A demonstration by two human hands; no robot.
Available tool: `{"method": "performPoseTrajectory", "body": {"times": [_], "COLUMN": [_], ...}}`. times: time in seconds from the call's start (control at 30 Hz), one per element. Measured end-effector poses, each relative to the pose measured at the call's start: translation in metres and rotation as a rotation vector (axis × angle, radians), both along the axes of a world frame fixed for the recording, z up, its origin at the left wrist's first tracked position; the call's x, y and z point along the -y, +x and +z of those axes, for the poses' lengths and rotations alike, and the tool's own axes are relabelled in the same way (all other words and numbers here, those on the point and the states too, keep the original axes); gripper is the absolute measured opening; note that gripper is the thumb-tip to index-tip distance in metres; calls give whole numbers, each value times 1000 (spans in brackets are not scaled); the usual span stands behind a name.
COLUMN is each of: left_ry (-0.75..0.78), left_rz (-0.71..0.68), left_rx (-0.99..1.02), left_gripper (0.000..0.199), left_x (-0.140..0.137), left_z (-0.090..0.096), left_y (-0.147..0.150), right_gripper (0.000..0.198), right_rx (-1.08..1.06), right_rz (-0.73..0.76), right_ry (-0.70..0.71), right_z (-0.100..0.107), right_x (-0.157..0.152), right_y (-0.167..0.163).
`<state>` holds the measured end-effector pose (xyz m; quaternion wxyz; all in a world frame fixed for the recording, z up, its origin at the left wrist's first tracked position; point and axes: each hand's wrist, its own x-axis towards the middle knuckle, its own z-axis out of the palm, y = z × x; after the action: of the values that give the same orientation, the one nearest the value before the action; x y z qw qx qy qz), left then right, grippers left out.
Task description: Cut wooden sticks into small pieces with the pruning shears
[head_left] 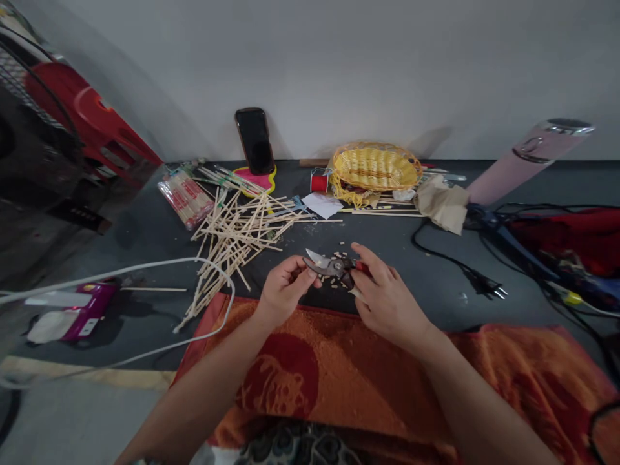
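Note:
My right hand (387, 294) is wrapped round the handles of a pair of pruning shears (338, 267), whose blades point left and stand apart. Close to those blades, my left hand (289, 284) is closed in a pinch; whatever lies between its fingertips is too small to make out. Several short cut bits of wood (341, 244) are scattered on the dark surface under and around the shears. Up and left of my left hand lies a loose pile of thin wooden sticks (242, 226), crossing one another.
An orange towel (349, 361) covers my lap. Behind stand a phone (254, 141), a red thread spool (319, 183) and a yellow woven basket (378, 169). Rightward are a pink bottle (523, 161) and a black plug (484, 284). A white cable (165, 263) loops at the left.

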<state>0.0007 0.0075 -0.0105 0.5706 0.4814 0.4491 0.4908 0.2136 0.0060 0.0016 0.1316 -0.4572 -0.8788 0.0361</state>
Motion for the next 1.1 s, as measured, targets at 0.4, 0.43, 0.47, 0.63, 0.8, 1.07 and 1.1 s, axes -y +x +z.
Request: {"method": "performPoseTrajectory", "body": {"times": [0.4, 0.43, 0.47, 0.63, 0.8, 1.07, 1.1], "left_ry": [14, 17, 21, 38, 33, 24, 21], "left_rz": [-9, -7, -9, -44, -53, -58, -63], "left_rx": [-79, -78, -79, -105, -77, -69, -50], "left_gripper": [28, 28, 28, 28, 25, 26, 26], "left_x": [-1, -1, 0, 1, 1, 1, 1], "left_z": [0, 0, 1, 3, 1, -2, -3], "left_y": [-4, -4, -4, -3, -1, -6, -6], "right_gripper": [30, 36, 44, 65, 65, 63, 62], "right_rx": [-119, -154, -172, -88, -61, -50, -47], "right_rz": [-45, -58, -66, -63, -81, -70, -72], "right_ry": [1, -4, -13, -62, -35, -68, -71], "right_z": [-5, -7, -8, -10, -11, -14, -14], "right_x": [-2, -2, -2, -2, -4, -4, -4], "right_y": [1, 0, 0, -1, 2, 0, -1]}}
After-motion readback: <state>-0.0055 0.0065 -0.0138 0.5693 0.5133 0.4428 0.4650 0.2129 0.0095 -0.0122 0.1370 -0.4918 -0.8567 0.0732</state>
